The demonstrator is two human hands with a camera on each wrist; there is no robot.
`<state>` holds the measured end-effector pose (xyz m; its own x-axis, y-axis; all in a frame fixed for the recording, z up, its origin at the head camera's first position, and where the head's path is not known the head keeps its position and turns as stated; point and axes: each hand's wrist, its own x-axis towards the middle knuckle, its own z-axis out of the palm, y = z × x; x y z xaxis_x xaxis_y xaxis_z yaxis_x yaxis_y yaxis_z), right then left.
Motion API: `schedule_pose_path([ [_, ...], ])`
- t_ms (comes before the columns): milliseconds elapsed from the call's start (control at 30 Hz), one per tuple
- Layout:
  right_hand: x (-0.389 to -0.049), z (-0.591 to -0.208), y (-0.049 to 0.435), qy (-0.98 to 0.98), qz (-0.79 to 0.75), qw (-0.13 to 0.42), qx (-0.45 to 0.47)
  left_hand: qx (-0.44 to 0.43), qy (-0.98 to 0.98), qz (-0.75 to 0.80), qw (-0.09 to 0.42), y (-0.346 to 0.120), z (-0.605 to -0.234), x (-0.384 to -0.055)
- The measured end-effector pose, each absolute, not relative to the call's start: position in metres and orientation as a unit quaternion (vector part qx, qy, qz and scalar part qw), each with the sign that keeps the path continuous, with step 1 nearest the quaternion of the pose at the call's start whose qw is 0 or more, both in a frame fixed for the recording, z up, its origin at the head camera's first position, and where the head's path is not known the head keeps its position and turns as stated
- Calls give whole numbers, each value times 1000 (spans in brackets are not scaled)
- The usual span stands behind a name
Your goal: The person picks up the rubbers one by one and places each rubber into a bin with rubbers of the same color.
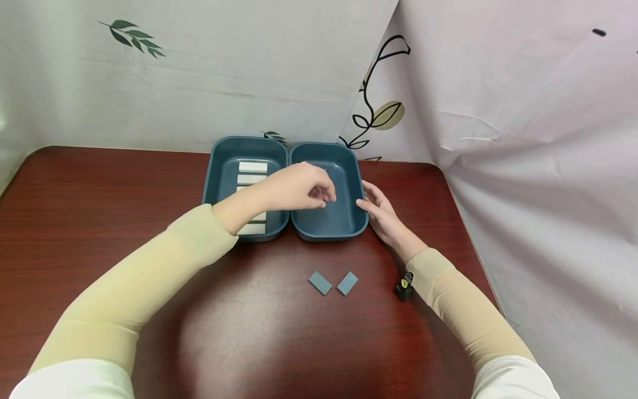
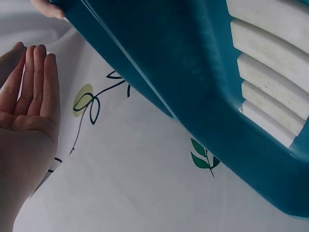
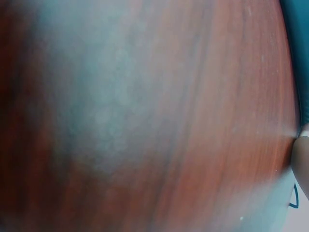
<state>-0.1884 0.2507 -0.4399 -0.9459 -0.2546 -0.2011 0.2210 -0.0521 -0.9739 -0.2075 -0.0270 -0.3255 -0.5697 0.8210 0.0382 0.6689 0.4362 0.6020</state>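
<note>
Over the right-hand blue tray point(image 1: 344, 213) hovers my left hand point(image 1: 301, 188), its thumb and fingertips pointing down. The left wrist view shows that hand's fingers point(image 2: 36, 92) fairly straight, with nothing visible between them. My right hand point(image 1: 382, 213) holds the same tray's right side, thumb at the rim and fingers along the outer wall. Only a bit of that hand point(image 3: 302, 154) enters the right wrist view. Several white blocks point(image 1: 252, 167) lie in a column in the left-hand blue tray point(image 1: 211, 177); my left forearm hides some of them.
Two flat grey-blue blocks point(image 1: 320, 282) lie apart on the dark red wooden table point(image 1: 239, 321), in front of the trays. The two trays stand side by side near the table's back edge. A patterned white curtain point(image 1: 224, 72) hangs behind and along the right side.
</note>
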Motion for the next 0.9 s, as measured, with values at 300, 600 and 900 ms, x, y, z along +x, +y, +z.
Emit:
schedule_pose_path([
  [300, -189, -440, 249, 669, -725, 162, -11, 465, 830, 274, 140, -29, -329, -185],
  [600, -190, -441, 249, 668, -727, 160, -11, 487, 810, 292, 145, -27, -342, -161],
  [900, -188, -441, 249, 666, -729, 157, -13, 501, 795, 314, 138, -24, -356, -141],
])
